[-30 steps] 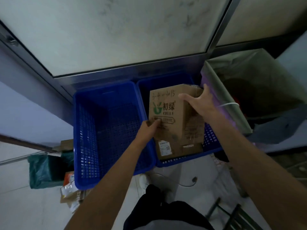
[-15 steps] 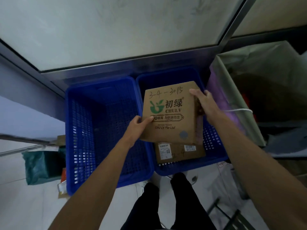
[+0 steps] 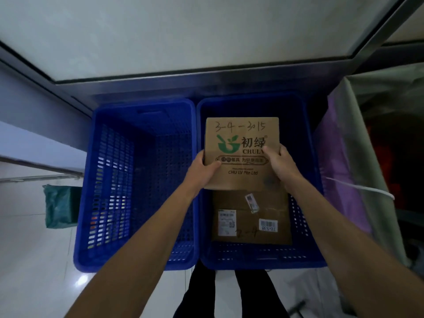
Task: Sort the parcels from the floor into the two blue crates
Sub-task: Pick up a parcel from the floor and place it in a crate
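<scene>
A: Hands status?
B: Left hand (image 3: 202, 171) and right hand (image 3: 278, 162) both clamped on the CHU LV cardboard box (image 3: 242, 134), one per side edge, thumbs on the printed face.
A: Box location?
B: Between the hands, over the right blue crate (image 3: 263, 260). Labelled carton (image 3: 250, 216) lies in that crate, wrist-side of the hands. Left blue crate (image 3: 142, 180) sits outboard of the left hand.

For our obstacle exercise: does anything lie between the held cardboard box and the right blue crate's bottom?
Yes: a flat brown cardboard parcel with white labels lies in the right blue plastic crate, partly beneath the green-logo cardboard box.
</scene>
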A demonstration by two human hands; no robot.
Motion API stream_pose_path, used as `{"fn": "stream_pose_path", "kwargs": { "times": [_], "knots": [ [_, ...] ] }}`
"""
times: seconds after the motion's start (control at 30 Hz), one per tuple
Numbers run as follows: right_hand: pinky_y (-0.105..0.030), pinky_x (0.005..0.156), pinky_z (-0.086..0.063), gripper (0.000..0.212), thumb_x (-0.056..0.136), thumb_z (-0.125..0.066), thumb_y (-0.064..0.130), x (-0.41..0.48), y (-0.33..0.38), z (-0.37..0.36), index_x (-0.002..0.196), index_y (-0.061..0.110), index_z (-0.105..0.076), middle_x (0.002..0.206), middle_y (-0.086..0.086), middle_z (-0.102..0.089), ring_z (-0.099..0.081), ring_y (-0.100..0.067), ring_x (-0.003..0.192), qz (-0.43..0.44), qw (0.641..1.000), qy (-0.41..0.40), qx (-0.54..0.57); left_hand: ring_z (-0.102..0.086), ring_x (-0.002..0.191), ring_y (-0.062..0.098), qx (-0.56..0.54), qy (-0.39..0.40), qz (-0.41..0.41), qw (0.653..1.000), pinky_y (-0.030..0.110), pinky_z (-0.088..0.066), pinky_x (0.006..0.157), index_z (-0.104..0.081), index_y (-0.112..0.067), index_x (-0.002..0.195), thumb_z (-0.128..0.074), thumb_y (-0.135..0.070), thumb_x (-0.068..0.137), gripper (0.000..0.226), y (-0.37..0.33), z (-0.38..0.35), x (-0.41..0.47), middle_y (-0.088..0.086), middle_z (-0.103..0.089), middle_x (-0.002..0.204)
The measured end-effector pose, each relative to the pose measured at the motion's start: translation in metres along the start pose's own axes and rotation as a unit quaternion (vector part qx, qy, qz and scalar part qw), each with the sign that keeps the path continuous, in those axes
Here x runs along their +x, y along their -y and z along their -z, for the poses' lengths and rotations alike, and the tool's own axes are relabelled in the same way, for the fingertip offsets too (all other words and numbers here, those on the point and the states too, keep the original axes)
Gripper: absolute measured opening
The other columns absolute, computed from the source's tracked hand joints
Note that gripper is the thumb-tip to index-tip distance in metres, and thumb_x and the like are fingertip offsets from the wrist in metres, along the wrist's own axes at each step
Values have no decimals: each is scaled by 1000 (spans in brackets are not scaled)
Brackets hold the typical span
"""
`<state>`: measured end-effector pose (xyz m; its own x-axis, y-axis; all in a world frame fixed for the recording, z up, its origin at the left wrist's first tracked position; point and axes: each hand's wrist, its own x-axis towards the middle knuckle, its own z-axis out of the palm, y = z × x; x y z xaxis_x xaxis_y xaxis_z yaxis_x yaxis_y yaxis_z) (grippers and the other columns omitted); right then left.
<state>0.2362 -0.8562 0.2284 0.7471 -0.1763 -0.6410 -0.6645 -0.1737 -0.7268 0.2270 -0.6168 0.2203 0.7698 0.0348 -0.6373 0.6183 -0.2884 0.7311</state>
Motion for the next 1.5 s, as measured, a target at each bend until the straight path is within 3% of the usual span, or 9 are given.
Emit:
{"fn": "stream_pose_path", "kwargs": {
  "times": [0.13, 0.27, 0.4, 0.6, 0.73, 0.87, 1.03, 1.4, 1.5],
  "knots": [
    [-43, 104, -45, 64, 97, -55, 49, 43, -23, 6, 153, 32, -29, 141, 5, -52, -52, -19, 124, 4, 1000, -21, -10, -58, 109, 8, 21, 3, -21, 1000, 23, -47, 78, -44, -30, 144, -68, -35, 92, 57, -3, -25, 45, -9, -60, 124],
    [-40, 104, -45, 62, 100, -55, 39, 77, -45, 0, 155, 35, -25, 144, 9, -50, -50, -17, 127, 5, 1000, 7, -29, -58, 112, 17, 40, -17, 0, 999, 34, -53, 89, -45, -33, 140, -70, -53, 75, 73, 16, -40, 87, -1, -55, 127],
    [-39, 101, -47, 69, 101, -56, 34, 116, -61, -4, 157, 37, -17, 151, 8, -45, -48, -20, 133, -5, 999, 30, -30, -60, 109, 13, 43, -32, 4, 999, 30, -50, 86, -45, -33, 137, -66, -34, 92, 50, 35, -47, 123, -8, -61, 123],
    [-25, 94, -44, 74, 102, -54, 13, 166, -91, -16, 159, 32, -10, 149, 6, -42, -43, -13, 132, 18, 995, 50, -81, -58, 112, 14, 32, -47, 32, 998, 29, -49, 90, -35, -29, 150, -60, -33, 98, 58, 73, -70, 168, -8, -59, 127],
    [-32, 106, -39, 77, 101, -55, 12, 187, -119, -28, 160, 23, -7, 153, -1, -40, -42, -22, 137, -18, 986, 83, -141, -55, 117, 18, 65, -58, 69, 994, 34, -46, 96, -28, -28, 152, -56, -34, 96, 62, 99, -83, 183, -6, -55, 128],
    [-37, 106, -42, 60, 97, -54, 13, 194, -144, -40, 150, 24, -27, 142, -1, -48, -49, -20, 120, -52, 979, 110, -161, -38, 141, 30, 126, -35, 128, 983, 50, -34, 117, 5, -34, 159, -58, -42, 91, 93, 121, -93, 186, 7, -27, 162],
    [-49, 111, -40, 70, 88, -56, 18, 192, -162, -52, 150, 29, -25, 147, 1, -44, -47, -26, 130, -52, 975, 107, -186, -16, 151, 35, 187, -41, 170, 967, 48, -21, 123, 22, -22, 157, -54, -38, 101, 95, 139, -105, 172, 13, 2, 167],
    [-43, 113, -36, 90, 91, -55, 30, 182, -168, -54, 159, 23, 4, 161, -4, -22, -36, -32, 139, -130, 916, 180, -334, -39, 137, 40, 403, -43, 209, 890, 47, -40, 111, 4, 5, 156, -47, -28, 104, 80, 147, -122, 174, 27, -26, 156],
    [-41, 112, -37, 91, 90, -54, 37, 183, -163, -50, 159, 20, 4, 160, -7, -28, -40, -31, 137, -122, 888, 186, -403, -52, 125, 36, 456, -30, 197, 867, 44, -47, 104, -28, 5, 152, -44, -29, 101, 63, 146, -120, 174, 24, -44, 145]
  ]
}}
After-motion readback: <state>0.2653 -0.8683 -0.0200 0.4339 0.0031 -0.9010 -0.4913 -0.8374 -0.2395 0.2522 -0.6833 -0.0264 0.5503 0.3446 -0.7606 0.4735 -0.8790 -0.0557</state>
